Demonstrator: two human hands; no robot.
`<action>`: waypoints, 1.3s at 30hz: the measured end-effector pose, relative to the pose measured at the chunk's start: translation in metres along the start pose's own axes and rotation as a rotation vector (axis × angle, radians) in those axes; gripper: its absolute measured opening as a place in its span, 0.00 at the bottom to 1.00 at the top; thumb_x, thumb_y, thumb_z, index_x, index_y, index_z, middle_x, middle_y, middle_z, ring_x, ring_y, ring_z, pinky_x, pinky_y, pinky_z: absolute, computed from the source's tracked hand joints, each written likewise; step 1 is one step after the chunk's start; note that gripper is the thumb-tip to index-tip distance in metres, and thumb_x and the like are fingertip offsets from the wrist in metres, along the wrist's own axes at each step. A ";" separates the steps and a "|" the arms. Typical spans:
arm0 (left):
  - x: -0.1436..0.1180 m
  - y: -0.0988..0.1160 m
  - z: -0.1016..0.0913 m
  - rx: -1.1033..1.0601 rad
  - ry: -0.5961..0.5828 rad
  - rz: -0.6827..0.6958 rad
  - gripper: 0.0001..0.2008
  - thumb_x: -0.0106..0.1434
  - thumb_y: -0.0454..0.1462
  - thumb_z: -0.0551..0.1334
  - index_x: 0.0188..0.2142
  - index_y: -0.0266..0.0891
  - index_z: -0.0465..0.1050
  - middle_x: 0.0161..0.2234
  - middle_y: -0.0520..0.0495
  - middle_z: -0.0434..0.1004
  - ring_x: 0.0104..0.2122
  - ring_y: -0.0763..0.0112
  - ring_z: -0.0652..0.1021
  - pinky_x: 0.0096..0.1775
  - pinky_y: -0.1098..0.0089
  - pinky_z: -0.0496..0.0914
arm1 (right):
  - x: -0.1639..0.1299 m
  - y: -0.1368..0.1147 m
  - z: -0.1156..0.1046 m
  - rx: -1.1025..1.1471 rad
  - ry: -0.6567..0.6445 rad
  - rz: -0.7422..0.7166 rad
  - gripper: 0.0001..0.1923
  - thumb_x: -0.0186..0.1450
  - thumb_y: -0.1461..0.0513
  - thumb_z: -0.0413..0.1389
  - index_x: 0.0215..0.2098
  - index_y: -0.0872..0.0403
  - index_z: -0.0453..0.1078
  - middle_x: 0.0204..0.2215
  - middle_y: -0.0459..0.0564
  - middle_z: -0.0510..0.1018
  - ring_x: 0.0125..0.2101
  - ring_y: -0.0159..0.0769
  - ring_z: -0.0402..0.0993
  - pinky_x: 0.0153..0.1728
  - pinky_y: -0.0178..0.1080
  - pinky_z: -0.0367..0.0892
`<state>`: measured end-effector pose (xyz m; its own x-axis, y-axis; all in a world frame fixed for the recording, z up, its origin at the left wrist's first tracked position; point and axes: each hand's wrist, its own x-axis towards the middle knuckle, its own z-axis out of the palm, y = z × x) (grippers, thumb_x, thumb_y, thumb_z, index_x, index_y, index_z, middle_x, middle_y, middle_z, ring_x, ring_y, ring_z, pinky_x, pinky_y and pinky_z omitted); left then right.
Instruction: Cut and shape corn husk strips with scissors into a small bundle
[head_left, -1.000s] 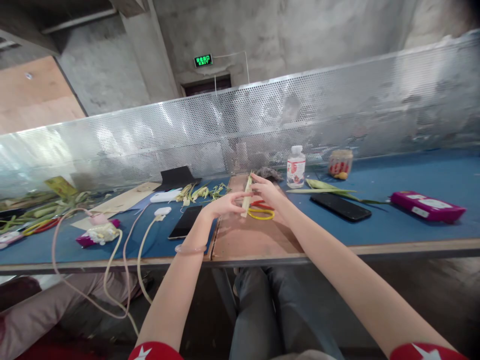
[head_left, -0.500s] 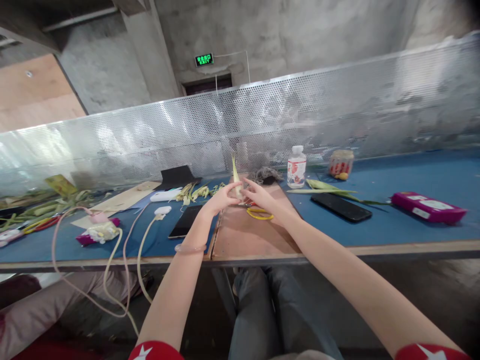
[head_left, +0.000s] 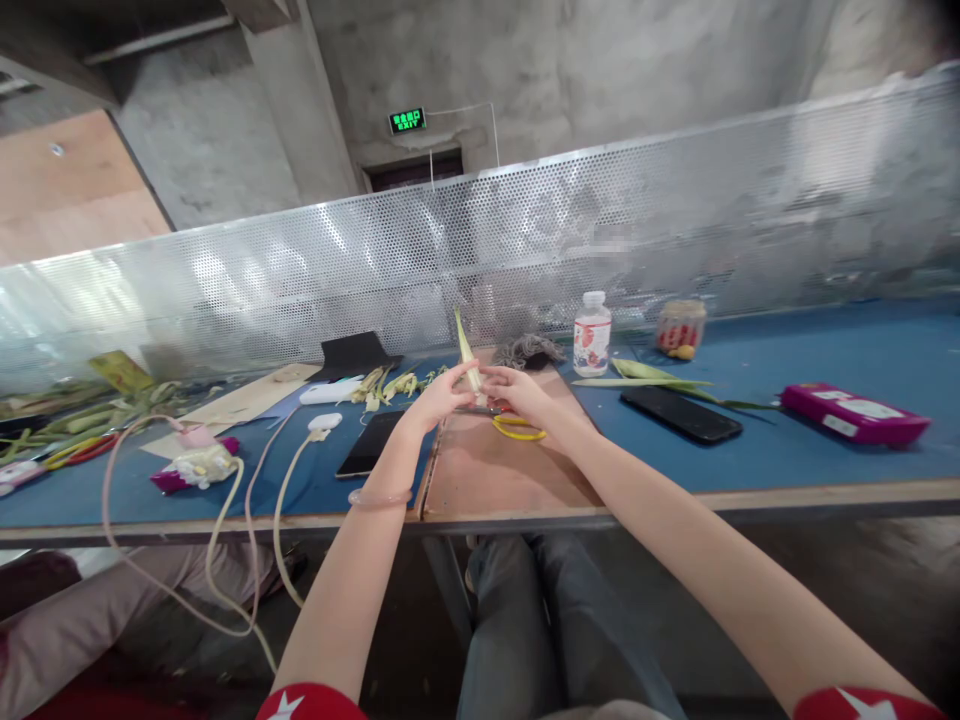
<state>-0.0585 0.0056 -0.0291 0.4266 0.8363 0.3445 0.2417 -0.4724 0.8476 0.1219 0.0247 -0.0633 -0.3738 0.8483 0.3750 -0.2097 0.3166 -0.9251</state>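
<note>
Concrete walls (head_left: 600, 60), green exit sign (head_left: 406, 121) over dark door, perforated metal screen (head_left: 675, 220), blue-topped bench (head_left: 825, 440)

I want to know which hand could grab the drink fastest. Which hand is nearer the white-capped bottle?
Right. The right hand lies just left of and in front of the bottle. The left hand is farther left, beyond the green stalk that both hands pinch.
</note>
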 end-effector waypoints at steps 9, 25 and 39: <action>0.002 -0.003 0.000 -0.011 0.045 -0.008 0.38 0.50 0.32 0.66 0.61 0.42 0.59 0.57 0.39 0.66 0.44 0.63 0.76 0.48 0.62 0.68 | -0.003 -0.003 0.000 -0.074 0.038 -0.004 0.20 0.56 0.63 0.61 0.48 0.52 0.70 0.34 0.50 0.78 0.26 0.29 0.72 0.21 0.28 0.66; 0.001 0.006 0.005 0.001 0.124 0.024 0.31 0.55 0.37 0.63 0.59 0.45 0.62 0.51 0.44 0.73 0.34 0.69 0.77 0.39 0.67 0.72 | -0.008 -0.012 0.010 -0.262 0.158 -0.110 0.20 0.56 0.67 0.57 0.48 0.55 0.69 0.32 0.49 0.78 0.29 0.30 0.72 0.26 0.30 0.68; 0.003 -0.004 0.005 0.356 0.002 0.112 0.17 0.52 0.29 0.57 0.42 0.39 0.70 0.31 0.51 0.75 0.27 0.73 0.74 0.31 0.74 0.67 | -0.005 -0.001 0.018 -0.568 0.068 -0.064 0.17 0.66 0.57 0.53 0.51 0.57 0.65 0.47 0.53 0.71 0.42 0.39 0.71 0.41 0.46 0.70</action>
<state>-0.0540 0.0084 -0.0338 0.4662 0.7743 0.4280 0.4820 -0.6279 0.6111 0.1077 0.0126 -0.0628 -0.3131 0.8397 0.4437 0.2952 0.5301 -0.7949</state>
